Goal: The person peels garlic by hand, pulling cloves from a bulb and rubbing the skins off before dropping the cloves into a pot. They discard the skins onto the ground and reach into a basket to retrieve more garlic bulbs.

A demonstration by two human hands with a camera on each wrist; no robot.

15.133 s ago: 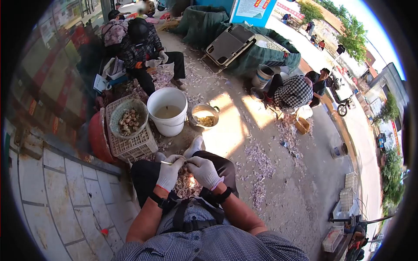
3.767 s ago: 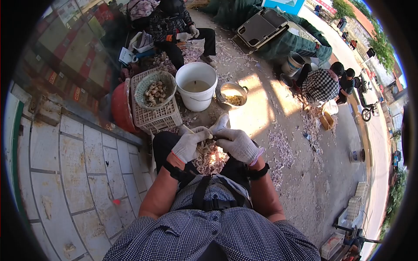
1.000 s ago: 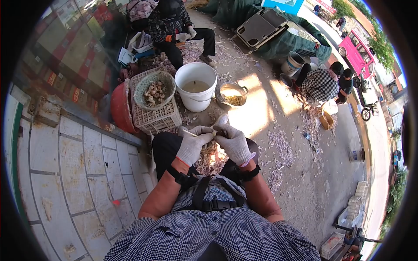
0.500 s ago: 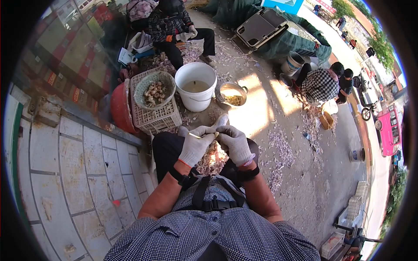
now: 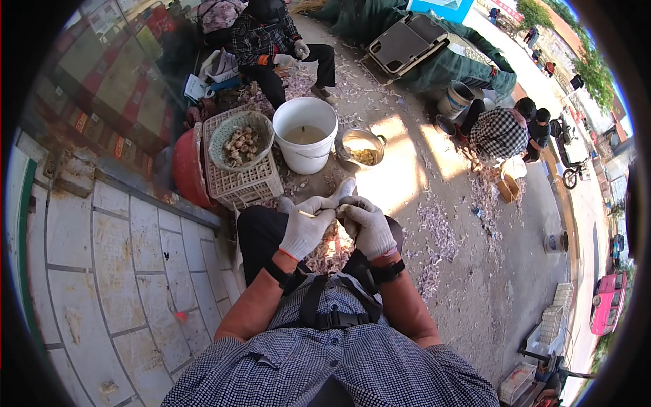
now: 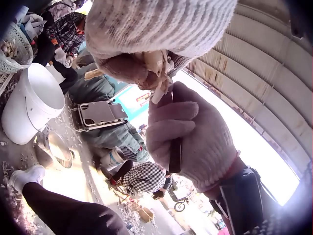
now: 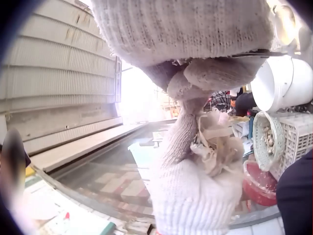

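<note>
Both hands wear whitish knit gloves and meet over the lap. My left hand [image 5: 303, 230] holds garlic [image 6: 157, 63] with loose papery skin, and a pale dry stem [image 5: 306, 214] sticks out past its thumb. In the right wrist view, more torn garlic skin [image 7: 215, 147] lies against the left palm. My right hand [image 5: 369, 227] has its fingers curled round a small knife, whose thin dark strip [image 6: 175, 155] shows below the fingers in the left wrist view. Its thumb and fingertip come right at the garlic's pale end. Garlic skins and bulbs [image 5: 331, 251] fill the space between the thighs.
Ahead stand a white bucket [image 5: 305, 160] with cloudy water and a metal pot [image 5: 362, 160] of yellowish pieces. A basket of garlic [image 5: 217, 154] sits on a plastic crate [image 5: 252, 184] beside a red tub [image 5: 188, 169]. Other people sit nearby; peelings [image 5: 437, 230] litter the ground.
Half a second ago a pale clove showed between the fingertips; now the right hand has rolled over and hides it. A pink vehicle has moved down the far right road.
</note>
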